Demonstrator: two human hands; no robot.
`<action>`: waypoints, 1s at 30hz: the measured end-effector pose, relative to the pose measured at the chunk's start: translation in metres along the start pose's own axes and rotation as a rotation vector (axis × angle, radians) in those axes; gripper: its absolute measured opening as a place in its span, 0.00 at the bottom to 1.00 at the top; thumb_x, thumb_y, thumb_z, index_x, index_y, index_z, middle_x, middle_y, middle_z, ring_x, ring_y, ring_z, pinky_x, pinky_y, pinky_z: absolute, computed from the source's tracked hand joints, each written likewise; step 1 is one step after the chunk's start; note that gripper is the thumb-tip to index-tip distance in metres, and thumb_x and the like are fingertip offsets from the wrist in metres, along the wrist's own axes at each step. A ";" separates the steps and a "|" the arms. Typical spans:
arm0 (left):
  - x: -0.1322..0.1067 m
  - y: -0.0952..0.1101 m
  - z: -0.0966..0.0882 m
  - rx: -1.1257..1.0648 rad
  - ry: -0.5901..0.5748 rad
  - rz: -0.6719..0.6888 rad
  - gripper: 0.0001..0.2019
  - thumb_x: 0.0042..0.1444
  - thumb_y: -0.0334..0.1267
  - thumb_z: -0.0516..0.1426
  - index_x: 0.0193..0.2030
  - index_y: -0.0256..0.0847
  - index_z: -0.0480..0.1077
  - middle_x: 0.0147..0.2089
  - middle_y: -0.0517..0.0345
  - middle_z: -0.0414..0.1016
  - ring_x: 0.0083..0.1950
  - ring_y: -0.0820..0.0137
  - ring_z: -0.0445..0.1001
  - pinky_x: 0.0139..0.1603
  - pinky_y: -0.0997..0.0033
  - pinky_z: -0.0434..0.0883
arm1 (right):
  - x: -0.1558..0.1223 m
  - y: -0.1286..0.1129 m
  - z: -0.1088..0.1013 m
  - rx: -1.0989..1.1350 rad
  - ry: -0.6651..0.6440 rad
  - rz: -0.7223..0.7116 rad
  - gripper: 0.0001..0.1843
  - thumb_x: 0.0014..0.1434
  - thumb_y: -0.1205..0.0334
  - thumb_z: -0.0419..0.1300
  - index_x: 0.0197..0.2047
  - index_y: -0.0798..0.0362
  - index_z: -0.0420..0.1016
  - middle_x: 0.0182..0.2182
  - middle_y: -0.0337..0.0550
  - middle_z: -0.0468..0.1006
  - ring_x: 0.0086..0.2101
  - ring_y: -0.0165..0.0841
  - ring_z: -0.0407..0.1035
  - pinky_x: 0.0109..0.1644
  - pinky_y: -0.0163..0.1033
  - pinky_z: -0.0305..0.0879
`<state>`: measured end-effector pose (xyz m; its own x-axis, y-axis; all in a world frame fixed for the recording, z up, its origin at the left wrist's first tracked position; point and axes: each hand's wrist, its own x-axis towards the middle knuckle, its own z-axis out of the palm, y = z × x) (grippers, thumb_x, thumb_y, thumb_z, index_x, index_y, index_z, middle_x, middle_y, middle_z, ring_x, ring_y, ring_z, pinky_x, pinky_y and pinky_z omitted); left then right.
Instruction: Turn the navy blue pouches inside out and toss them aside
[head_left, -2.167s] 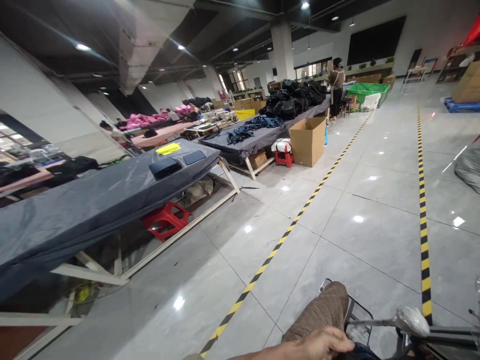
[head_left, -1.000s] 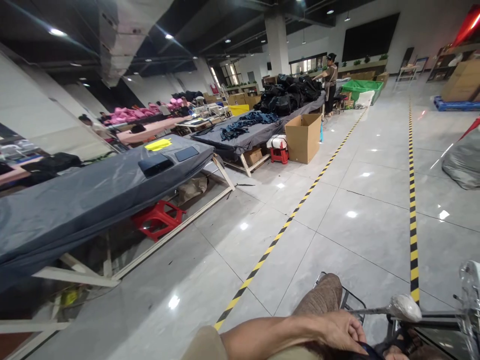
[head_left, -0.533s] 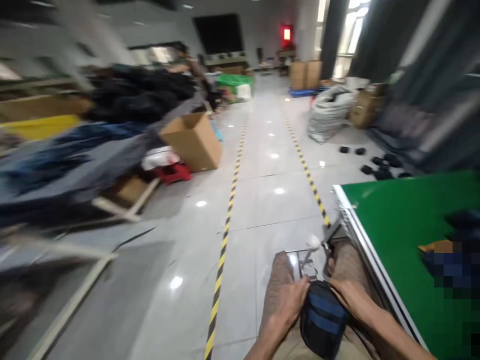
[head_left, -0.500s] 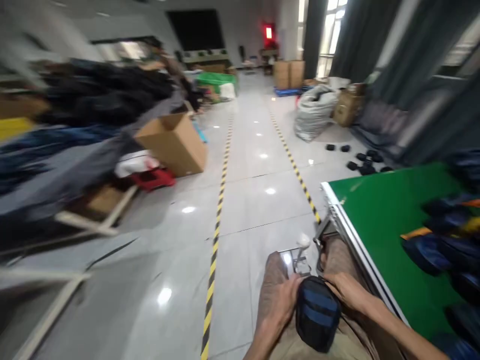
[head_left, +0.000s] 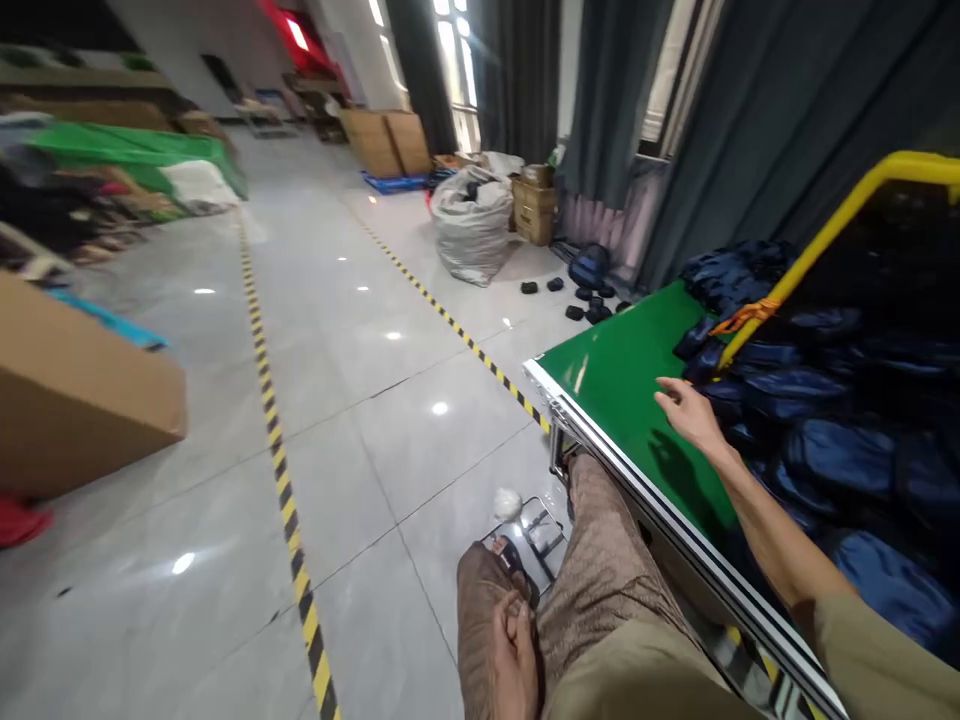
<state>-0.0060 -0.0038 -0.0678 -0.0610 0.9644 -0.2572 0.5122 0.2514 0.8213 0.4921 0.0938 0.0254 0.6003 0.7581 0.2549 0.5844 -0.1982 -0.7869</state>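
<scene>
My left hand (head_left: 514, 645) rests low by my thigh, its fingers curled loosely together with nothing visible in them. Over the green tabletop (head_left: 611, 365) my right hand (head_left: 688, 412) is stretched out, fingers apart and holding nothing; its shadow falls on the green surface. Dark blue pouches (head_left: 840, 450) lie heaped on the table, to the right of that hand. A dark blue pouch (head_left: 589, 266) shows beyond the table's far end, just above several small black pouches (head_left: 598, 312) on the floor; I cannot tell whether it is in the air.
A yellow bent rail (head_left: 825, 225) rises beside the heap. A big whitish sack (head_left: 471, 225) and cardboard boxes (head_left: 534, 205) stand near the curtains. Striped tape (head_left: 274, 430) runs along the floor, with a large carton (head_left: 82, 385) at left. A metal-framed piece (head_left: 541, 535) is near my feet.
The black-and-blue pouch has left my hands. My right hand has swung out over the table; my left has dropped lower. A blue pouch now shows near the floor pouches. The view has turned right.
</scene>
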 end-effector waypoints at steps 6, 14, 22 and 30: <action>-0.010 0.015 0.003 0.033 -0.186 -0.006 0.36 0.70 0.69 0.51 0.69 0.42 0.69 0.33 0.63 0.73 0.40 0.53 0.79 0.51 0.54 0.76 | -0.052 0.060 -0.024 -0.782 -0.086 0.204 0.35 0.73 0.59 0.64 0.79 0.56 0.67 0.75 0.66 0.69 0.67 0.58 0.68 0.68 0.55 0.69; 0.005 -0.010 0.007 0.101 -0.302 0.020 0.38 0.67 0.69 0.50 0.71 0.42 0.66 0.41 0.55 0.80 0.48 0.49 0.84 0.58 0.48 0.77 | -0.072 0.100 -0.017 -0.875 -0.172 0.394 0.27 0.80 0.58 0.63 0.76 0.58 0.68 0.58 0.65 0.80 0.54 0.49 0.77 0.50 0.43 0.68; 0.000 0.003 0.018 0.062 -0.405 -0.014 0.44 0.62 0.73 0.53 0.70 0.38 0.70 0.44 0.50 0.84 0.52 0.49 0.86 0.62 0.50 0.78 | -0.058 0.078 -0.021 -0.773 -0.177 0.197 0.13 0.82 0.59 0.55 0.53 0.51 0.82 0.46 0.51 0.83 0.46 0.42 0.76 0.45 0.40 0.63; -0.010 0.054 0.028 -0.113 -0.424 0.055 0.43 0.63 0.80 0.57 0.59 0.40 0.81 0.44 0.46 0.85 0.48 0.51 0.83 0.53 0.54 0.78 | -0.073 0.011 -0.050 0.332 -0.017 0.291 0.26 0.65 0.32 0.69 0.37 0.47 0.74 0.31 0.39 0.77 0.34 0.39 0.75 0.43 0.42 0.72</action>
<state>0.0462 -0.0019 -0.0350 0.3325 0.8638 -0.3785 0.4069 0.2307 0.8838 0.4821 0.0048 0.0259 0.7032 0.7109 -0.0116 0.1836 -0.1973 -0.9630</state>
